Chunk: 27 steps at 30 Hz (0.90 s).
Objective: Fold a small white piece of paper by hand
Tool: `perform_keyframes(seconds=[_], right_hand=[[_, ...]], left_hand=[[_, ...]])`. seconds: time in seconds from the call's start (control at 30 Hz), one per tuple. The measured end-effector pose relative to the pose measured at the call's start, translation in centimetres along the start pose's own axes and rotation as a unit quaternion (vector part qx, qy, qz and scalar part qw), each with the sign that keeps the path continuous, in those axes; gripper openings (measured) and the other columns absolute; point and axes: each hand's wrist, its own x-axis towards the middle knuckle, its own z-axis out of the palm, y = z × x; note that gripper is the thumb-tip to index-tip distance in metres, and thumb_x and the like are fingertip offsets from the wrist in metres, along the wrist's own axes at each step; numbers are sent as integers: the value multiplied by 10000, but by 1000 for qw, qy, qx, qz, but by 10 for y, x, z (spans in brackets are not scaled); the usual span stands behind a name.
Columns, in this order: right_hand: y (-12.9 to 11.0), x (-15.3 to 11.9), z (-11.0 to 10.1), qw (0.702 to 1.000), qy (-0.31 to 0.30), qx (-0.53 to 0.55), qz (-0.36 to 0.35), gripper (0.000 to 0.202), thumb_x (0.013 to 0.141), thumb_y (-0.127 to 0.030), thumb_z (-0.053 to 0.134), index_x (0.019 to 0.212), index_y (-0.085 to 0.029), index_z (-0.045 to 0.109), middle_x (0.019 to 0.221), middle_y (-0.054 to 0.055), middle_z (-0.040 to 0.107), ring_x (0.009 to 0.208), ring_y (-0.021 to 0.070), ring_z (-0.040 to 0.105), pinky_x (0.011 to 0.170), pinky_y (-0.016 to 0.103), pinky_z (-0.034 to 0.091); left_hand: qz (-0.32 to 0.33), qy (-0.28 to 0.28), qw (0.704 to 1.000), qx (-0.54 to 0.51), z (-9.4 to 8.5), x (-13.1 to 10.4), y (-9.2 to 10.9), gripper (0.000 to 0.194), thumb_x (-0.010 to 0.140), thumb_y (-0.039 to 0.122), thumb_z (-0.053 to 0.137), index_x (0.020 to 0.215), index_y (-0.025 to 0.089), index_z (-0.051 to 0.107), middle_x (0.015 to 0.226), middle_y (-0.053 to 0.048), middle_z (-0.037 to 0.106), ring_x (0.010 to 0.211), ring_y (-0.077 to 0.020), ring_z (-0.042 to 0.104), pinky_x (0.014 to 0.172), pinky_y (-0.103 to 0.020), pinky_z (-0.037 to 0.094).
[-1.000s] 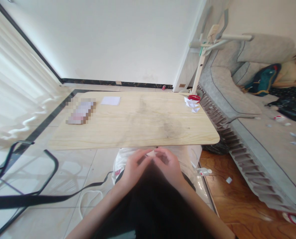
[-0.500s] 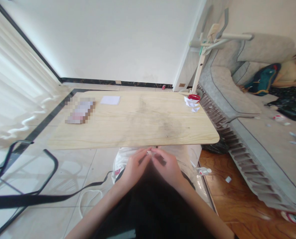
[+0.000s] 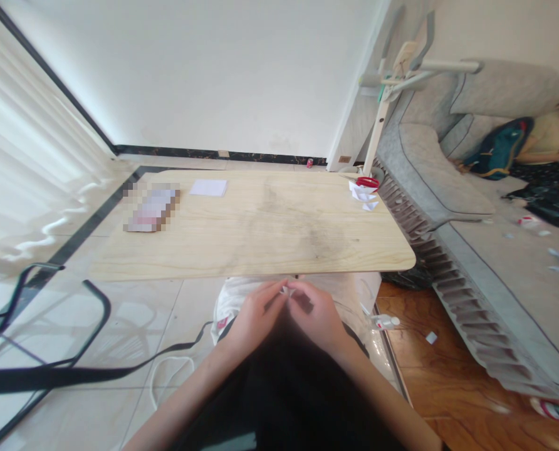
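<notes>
Just below the near edge of the wooden table, my two hands meet in front of my body. My left hand pinches a small piece of white paper from the left. From the right, the fingers of my right hand close on the same paper. Most of it is hidden by the fingers, so its shape is hard to tell. On the table's far right lie several folded white paper pieces beside red-handled scissors.
White paper sheets lie at the table's back left, near a blurred-out object. A grey sofa with a seated person stands at right. A black metal frame is at left. A bottle lies on the floor.
My fingertips have shifted slightly on the small paper, and less of it shows between them. Both hands stay in nearly the same place.
</notes>
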Motion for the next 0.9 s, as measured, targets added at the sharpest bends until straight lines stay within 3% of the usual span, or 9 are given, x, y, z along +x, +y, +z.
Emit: perform_keyframes(seconds=[0.5,0.77,0.9], right_hand=[[0,0,2,1000,15,-18,2,232,833,-133,564,1034,-202,656,907,54,761,807,198,721,747,310,565],[-1,2,2,999,31,7,-1,172,832,-180,618,997,-205,660,842,42,684,730,181,644,653,290,530],[5,2,2,998,48,39,11,42,862,-216,620,844,-215,658,826,37,676,761,191,628,679,302,512]], left_hand=[[-11,13,999,37,3,-1,7,291,905,178,529,1132,138,706,1112,-85,744,1031,-222,690,935,-315,534],[-108,23,992,-67,-1,3,12,320,901,329,576,1144,176,720,1122,-60,748,1074,-262,680,971,-378,526],[-127,-9,983,-134,-3,2,18,338,912,329,552,1152,158,716,949,-56,782,886,-239,728,847,-355,580]])
